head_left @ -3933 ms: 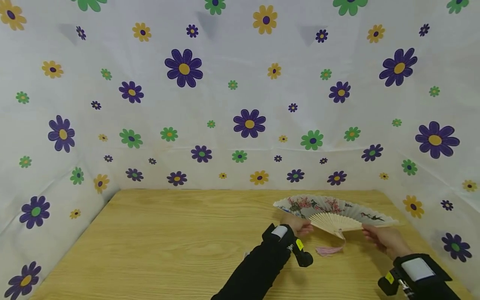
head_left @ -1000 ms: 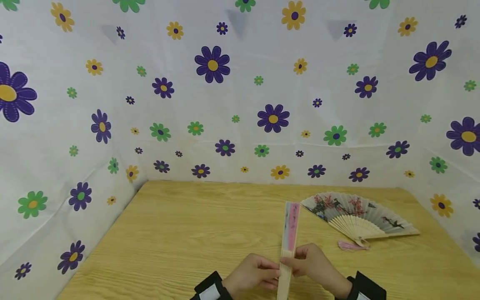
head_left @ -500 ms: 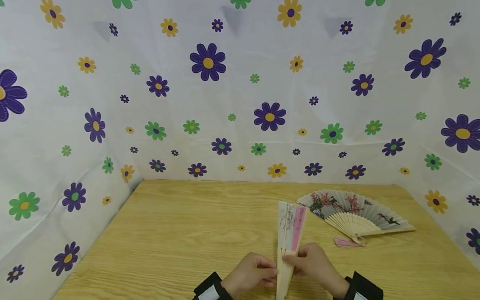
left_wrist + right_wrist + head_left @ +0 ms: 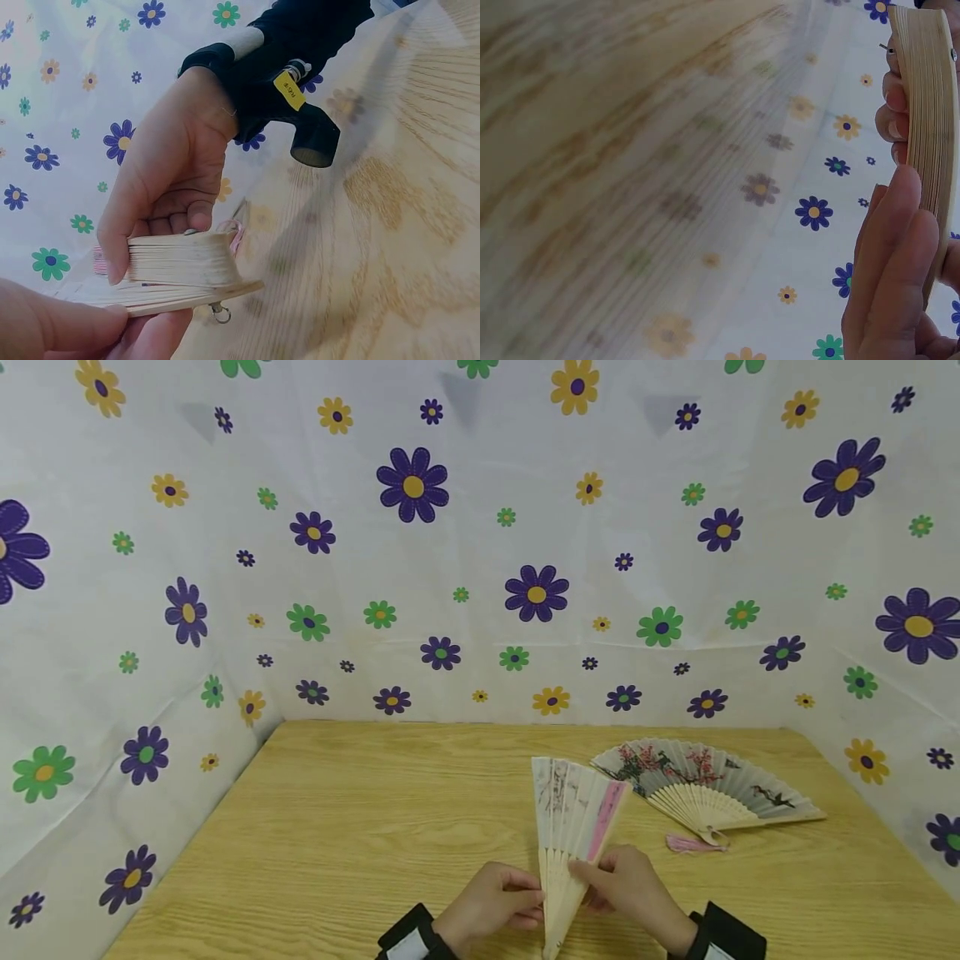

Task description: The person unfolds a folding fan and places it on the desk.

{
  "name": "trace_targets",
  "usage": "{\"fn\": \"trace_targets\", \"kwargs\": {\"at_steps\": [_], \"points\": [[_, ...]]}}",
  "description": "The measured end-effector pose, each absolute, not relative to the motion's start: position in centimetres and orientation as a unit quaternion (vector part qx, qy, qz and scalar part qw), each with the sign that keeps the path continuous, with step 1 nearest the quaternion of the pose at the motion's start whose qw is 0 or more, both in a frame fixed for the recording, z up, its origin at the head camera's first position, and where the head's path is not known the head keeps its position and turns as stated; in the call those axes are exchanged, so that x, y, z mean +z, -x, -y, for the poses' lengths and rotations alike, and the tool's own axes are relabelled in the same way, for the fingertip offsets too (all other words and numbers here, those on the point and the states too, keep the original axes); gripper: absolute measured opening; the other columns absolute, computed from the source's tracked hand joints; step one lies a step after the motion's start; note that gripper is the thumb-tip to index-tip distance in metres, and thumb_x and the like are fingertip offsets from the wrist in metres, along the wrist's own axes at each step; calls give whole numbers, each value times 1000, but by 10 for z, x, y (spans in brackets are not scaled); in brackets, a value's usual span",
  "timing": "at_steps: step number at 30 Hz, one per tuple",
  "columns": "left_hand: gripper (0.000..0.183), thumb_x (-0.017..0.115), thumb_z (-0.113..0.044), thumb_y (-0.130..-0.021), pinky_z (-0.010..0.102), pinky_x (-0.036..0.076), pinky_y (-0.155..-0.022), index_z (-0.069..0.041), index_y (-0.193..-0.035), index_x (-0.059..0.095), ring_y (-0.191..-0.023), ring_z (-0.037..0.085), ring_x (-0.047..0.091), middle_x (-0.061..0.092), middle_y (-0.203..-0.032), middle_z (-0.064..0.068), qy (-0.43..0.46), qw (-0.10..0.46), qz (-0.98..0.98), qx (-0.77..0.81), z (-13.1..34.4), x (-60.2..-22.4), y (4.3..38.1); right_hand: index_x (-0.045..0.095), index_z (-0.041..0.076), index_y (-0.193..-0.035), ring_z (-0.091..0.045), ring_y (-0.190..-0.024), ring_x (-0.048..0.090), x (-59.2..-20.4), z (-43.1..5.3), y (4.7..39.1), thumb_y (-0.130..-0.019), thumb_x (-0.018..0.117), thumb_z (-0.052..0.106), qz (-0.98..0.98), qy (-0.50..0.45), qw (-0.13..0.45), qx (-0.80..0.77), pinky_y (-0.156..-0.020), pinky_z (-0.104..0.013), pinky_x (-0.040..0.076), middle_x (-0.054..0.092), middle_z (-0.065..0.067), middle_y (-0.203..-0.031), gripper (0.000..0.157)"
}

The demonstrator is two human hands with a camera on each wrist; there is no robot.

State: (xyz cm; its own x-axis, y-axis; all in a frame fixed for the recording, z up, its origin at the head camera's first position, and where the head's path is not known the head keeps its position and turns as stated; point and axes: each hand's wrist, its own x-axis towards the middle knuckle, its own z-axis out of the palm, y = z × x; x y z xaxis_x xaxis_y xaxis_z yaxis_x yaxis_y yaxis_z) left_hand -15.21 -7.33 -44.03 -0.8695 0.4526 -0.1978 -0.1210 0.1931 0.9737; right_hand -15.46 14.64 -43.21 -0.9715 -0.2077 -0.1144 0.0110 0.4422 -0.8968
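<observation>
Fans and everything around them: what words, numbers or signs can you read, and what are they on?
No words or numbers can be read.
Yellow label on the black wrist camera: marks too small to read.
Pink strip on the held fan: dark marks, too blurred to read.

Held fan (image 4: 561,835) is sitting over the table (image 4: 360,827), left hand (image 4: 491,902) gripping its left edge, right hand (image 4: 626,887) its right. I'm seeing a second fan (image 4: 708,785) lying on the table, right of and behind the held fan, tassel (image 4: 693,843) lying to the held fan's right. Cloth (image 4: 465,552) is hanging behind it and on both sides.
</observation>
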Motion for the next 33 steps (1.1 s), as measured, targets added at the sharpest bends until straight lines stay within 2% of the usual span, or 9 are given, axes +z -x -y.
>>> {"fn": "trace_targets", "kwargs": {"at_steps": [7, 14, 25, 33], "points": [[17, 61, 3, -99, 25, 64, -71, 18, -102, 70, -72, 5, 68, 74, -83, 3, -97, 230, -735, 631, 76, -441, 152, 70, -5, -65, -9, -49, 60, -430, -146, 155, -102, 64, 21, -848, 69, 99, -515, -49, -27, 53, 64, 0, -54, 45], [13, 64, 4, -94, 21, 63, -67, 15, -94, 71, -69, 5, 68, 77, -83, 17, -88, 229, -732, 636, 80, -440, 153, 70, -7, -65, -4, -44, 58, -432, -147, 155, -100, 64, 18, -848, 67, 91, -518, -46, -24, 53, 66, -2, -54, 44], [17, 61, 1, -94, 20, 62, -66, 14, -98, 72, -71, 7, 71, 77, -87, 23, -83, 236, -723, 644, 83, -443, 155, 68, -5, -61, -4, -43, 53, -433, -149, 156, -101, 63, 19, -857, 70, 72, -506, -43, -23, 49, 60, 3, -50, 46], [18, 61, 1, -93, 16, 60, -63, 13, -99, 73, -68, 5, 70, 78, -84, 18, -71, 245, -717, 649, 84, -442, 154, 66, -6, -62, -5, -42, 51, -435, -151, 156, -104, 59, 21, -851, 64, 77, -515, -43, -22, 45, 58, 4, -51, 50]]}}
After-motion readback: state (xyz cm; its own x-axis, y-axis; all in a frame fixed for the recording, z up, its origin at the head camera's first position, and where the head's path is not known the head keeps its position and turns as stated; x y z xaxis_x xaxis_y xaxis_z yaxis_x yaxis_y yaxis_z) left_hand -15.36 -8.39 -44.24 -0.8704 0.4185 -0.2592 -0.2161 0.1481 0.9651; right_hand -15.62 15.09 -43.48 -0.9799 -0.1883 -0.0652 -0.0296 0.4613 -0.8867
